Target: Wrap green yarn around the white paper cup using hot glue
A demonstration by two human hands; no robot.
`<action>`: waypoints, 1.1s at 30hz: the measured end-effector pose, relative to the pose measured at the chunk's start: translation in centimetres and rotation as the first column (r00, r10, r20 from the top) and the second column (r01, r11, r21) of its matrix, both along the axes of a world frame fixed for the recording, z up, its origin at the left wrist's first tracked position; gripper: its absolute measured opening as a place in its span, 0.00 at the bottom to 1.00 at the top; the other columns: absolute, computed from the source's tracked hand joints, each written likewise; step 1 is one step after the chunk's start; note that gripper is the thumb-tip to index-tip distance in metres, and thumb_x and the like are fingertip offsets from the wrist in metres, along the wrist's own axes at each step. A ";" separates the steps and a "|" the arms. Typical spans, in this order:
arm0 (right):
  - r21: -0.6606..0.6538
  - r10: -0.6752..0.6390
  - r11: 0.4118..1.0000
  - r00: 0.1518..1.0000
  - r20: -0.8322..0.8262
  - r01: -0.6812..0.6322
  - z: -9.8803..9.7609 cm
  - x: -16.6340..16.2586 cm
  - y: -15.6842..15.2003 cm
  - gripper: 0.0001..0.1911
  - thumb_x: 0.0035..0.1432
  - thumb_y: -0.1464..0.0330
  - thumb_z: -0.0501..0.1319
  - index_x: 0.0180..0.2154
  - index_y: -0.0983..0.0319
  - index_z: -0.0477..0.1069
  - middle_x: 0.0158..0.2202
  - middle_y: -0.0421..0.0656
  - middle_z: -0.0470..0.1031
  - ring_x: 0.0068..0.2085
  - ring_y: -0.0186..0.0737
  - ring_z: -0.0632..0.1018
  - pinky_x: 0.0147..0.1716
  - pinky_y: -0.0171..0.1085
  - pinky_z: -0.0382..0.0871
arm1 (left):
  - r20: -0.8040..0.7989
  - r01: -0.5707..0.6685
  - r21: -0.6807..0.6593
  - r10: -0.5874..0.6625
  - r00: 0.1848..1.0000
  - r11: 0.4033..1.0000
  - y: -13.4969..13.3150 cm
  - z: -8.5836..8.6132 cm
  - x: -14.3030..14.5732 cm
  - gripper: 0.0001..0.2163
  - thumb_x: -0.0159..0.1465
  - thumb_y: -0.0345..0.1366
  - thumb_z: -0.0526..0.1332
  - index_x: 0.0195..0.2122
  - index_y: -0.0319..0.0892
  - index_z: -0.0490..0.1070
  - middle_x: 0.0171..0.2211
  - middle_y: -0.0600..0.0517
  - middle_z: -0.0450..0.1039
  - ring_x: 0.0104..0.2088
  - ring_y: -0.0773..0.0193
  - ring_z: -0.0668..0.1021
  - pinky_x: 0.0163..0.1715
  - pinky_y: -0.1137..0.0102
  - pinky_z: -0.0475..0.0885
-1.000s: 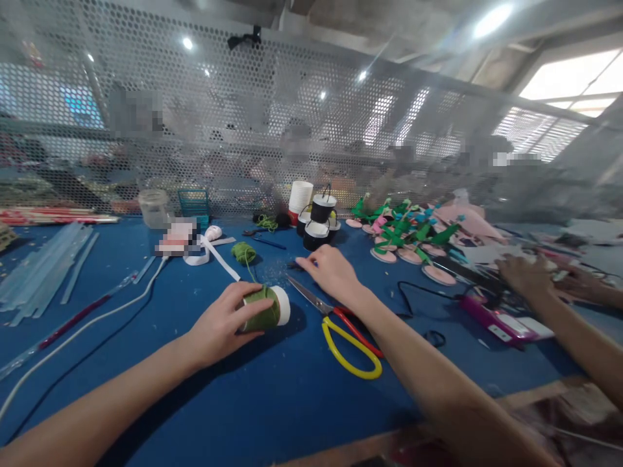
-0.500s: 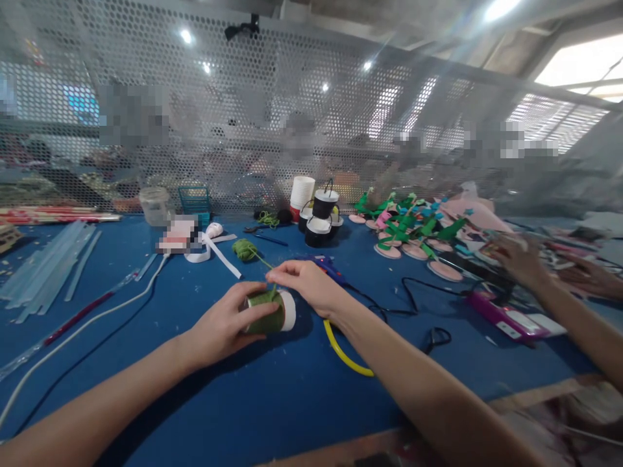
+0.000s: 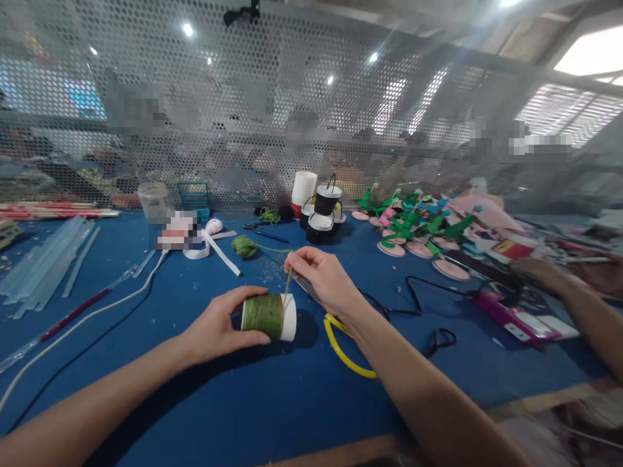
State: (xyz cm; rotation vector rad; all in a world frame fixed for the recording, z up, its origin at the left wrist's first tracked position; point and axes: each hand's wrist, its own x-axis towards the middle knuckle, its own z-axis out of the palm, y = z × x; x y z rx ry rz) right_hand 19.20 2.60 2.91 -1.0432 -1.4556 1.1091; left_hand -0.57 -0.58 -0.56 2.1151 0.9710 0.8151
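Head view showed the left hand (image 3: pixel 219 327) closed around a cup (image 3: pixel 268 316) held on its side low over the blue desk (image 3: pixel 272 402), most of its wall wound in green cord. The right hand (image 3: pixel 324 279) pinched the free strand (image 3: pixel 288 285) just above the cup, with a small ball of cord (image 3: pixel 243 246) behind. Winding seemed the step in hand; another turn would call for a taut strand. Scissors (image 3: pixel 348 353) lay beside the right wrist, a black cable (image 3: pixel 413 295) beyond; open desk lay nearer the person.

The cup (image 3: pixel 270 316) lies on the table (image 3: pixel 243 402), scissors (image 3: pixel 348 357) right, twine (image 3: pixel 243 246) behind
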 end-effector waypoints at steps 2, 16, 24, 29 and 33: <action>0.025 -0.021 0.999 1.000 0.002 0.021 0.2 0.2 -0.1 0.11 0.50 0.62 0.59 0.23 0.62 0.66 0.23 0.38 0.69 0.25 0.30 0.67 0.28 0.33 0.62 | 0.009 -0.001 -0.059 0.002 1.000 0.998 0.0 0.1 0.0 0.26 0.52 0.42 0.65 0.49 0.39 0.62 0.42 0.46 0.71 0.39 0.57 0.76 0.40 0.63 0.72; 0.064 -0.058 0.997 0.990 0.126 0.050 -0.7 -0.2 0.5 0.12 0.52 0.61 0.57 0.23 0.62 0.66 0.24 0.39 0.70 0.25 0.32 0.68 0.27 0.34 0.61 | -0.090 0.054 0.120 -0.043 0.995 0.991 -0.6 0.6 0.4 0.25 0.52 0.42 0.66 0.49 0.41 0.63 0.42 0.47 0.70 0.40 0.58 0.75 0.40 0.64 0.72; 0.064 -0.037 0.998 0.985 0.167 0.026 -1.4 -0.6 0.7 0.10 0.51 0.63 0.57 0.22 0.62 0.65 0.22 0.39 0.70 0.25 0.32 0.68 0.28 0.34 0.61 | -0.099 0.117 0.246 -0.095 0.991 0.962 -0.7 0.6 0.4 0.24 0.54 0.42 0.65 0.49 0.42 0.61 0.45 0.44 0.68 0.44 0.56 0.73 0.43 0.62 0.70; 0.041 -0.007 0.999 0.983 0.186 0.000 -1.5 -0.7 0.6 0.11 0.51 0.63 0.57 0.22 0.62 0.65 0.22 0.38 0.69 0.25 0.32 0.68 0.27 0.33 0.61 | -0.065 0.121 0.304 -0.106 0.992 0.945 -0.8 0.5 0.4 0.23 0.56 0.41 0.63 0.50 0.43 0.60 0.47 0.43 0.66 0.47 0.56 0.71 0.45 0.62 0.69; 0.009 0.023 1.000 0.977 0.213 -0.026 -1.4 -0.7 0.4 0.11 0.50 0.63 0.57 0.21 0.62 0.66 0.22 0.38 0.70 0.24 0.32 0.68 0.27 0.33 0.61 | -0.061 0.118 0.354 -0.103 0.993 0.928 -0.8 0.5 0.4 0.22 0.57 0.41 0.62 0.51 0.43 0.59 0.48 0.43 0.65 0.49 0.55 0.70 0.46 0.60 0.69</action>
